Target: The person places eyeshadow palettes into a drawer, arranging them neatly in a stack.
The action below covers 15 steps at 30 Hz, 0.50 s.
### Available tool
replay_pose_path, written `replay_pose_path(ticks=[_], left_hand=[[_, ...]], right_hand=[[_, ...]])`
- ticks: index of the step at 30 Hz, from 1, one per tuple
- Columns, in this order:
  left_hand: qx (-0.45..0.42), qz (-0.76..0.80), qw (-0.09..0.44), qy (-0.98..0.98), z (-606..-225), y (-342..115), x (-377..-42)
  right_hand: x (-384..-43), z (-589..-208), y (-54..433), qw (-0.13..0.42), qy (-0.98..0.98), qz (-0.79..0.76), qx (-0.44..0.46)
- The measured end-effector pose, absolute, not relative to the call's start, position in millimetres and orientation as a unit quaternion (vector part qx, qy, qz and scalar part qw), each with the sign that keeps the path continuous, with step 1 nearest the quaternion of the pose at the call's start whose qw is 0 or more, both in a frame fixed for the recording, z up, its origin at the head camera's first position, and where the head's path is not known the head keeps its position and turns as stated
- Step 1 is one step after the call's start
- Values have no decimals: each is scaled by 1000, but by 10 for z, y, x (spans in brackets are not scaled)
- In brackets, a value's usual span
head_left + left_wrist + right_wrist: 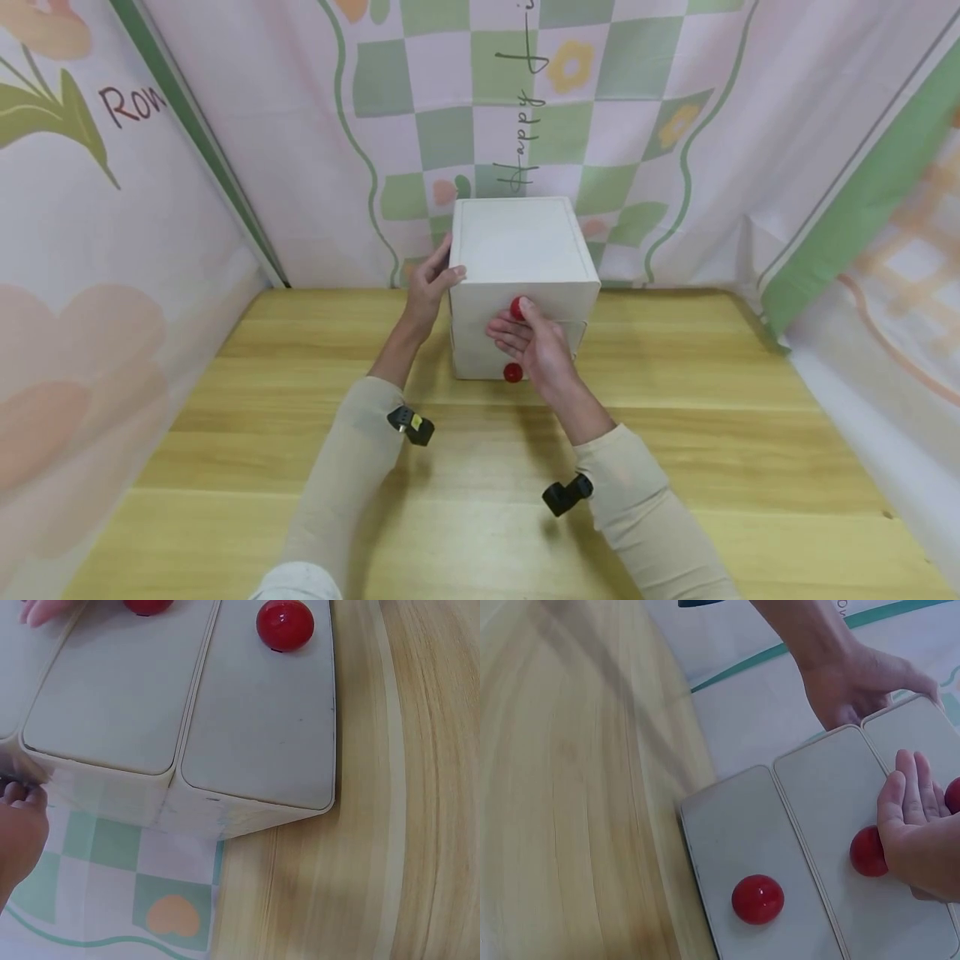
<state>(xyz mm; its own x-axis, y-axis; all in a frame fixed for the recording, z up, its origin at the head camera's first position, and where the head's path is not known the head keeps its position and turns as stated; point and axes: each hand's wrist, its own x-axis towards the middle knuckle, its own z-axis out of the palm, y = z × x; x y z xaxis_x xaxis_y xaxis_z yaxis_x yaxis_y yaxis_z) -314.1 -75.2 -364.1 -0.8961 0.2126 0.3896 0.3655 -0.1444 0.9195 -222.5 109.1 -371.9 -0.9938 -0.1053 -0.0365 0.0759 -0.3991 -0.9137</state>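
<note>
A white box of three stacked drawers (525,242) stands on the wooden table, each drawer front bearing a round red knob. My left hand (431,287) holds the box's upper left side, its thumb over the top front corner. At the top drawer's red knob (517,308), my right hand (543,346) has its thumb against the knob and its other fingers extended below. That hand covers the middle knob (868,851) in the head view; the right wrist view shows it beside the palm. The bottom knob (513,372) is untouched. All drawer fronts look closed.
The wooden table (300,450) extends around the box on the left, right and front. Behind it hangs a printed cloth (442,137) with green checks. More cloth hangs at both sides. A small black camera sits on each sleeve.
</note>
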Motion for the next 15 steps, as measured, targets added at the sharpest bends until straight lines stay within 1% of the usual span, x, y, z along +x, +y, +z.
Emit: replay_pose_path(ticks=[6,11,15], left_hand=[[-224,-724,55,-650,-3648,-742,-3135],[-221,-725,53,-650,-3649,-751,-3123],[-212,-725,52,-653,-3634,-777,-3110]], right_hand=[[-2210,-3718,1126,64,560,-826,-23],[-2189,-3721,1212,85,613,-784,-52],[-2147,-3731,1288,88,655,-747,-72]])
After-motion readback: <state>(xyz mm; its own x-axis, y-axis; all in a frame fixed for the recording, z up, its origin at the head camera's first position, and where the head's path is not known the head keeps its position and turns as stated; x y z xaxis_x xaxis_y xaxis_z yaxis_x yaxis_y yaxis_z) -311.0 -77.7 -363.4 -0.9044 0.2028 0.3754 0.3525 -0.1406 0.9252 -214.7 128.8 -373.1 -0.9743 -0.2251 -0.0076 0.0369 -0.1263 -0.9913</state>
